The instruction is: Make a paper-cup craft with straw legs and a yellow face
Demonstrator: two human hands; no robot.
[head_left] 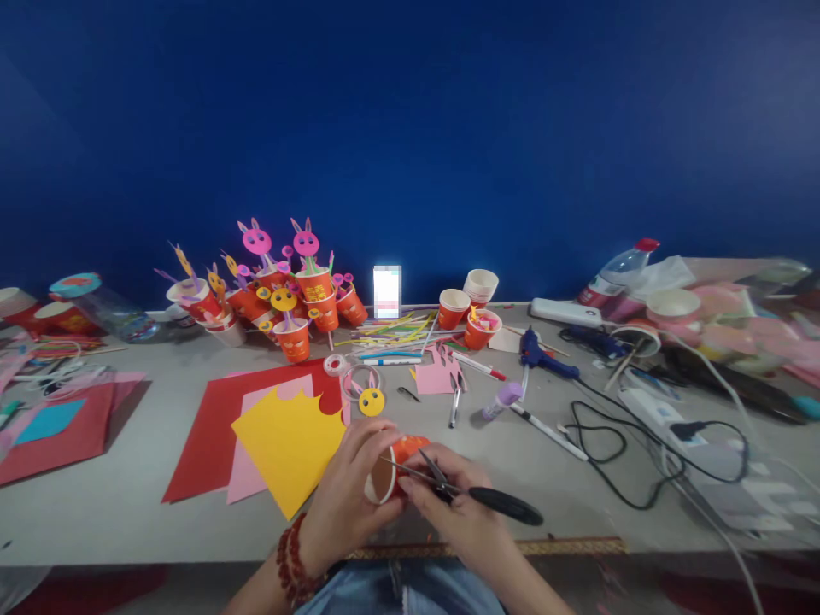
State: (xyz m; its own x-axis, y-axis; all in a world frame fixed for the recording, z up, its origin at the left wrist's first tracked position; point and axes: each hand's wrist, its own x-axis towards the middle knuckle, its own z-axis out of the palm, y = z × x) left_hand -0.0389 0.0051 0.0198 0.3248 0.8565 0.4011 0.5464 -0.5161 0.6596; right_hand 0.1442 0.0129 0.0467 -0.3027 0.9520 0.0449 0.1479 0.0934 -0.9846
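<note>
We see the left hand (351, 478) grasping an orange paper cup (402, 451), which lies on its side close above the near edge of the table (500, 551), with its white mouth turned to the left. The fingers of this hand curve around the rim. The right hand (458, 512) grips the scissors (480, 497), whose blades stand apart, and some of its fingers seem also to support the cup from the base side. One blade reaches across the cup toward the mouth; we cannot tell whether its edge touches the paper.

In our judgement, the step in hand is the working of the cup with the scissors, and no cut is clearly visible in the wall. The next move calls for a firm but gentle left grip, because thin paper can easily bend, and for keeping the left fingertips away from the blade.

Just beyond the hands lie a yellow face disc (371, 401) and, to the left, the yellow paper (288, 444).
</note>
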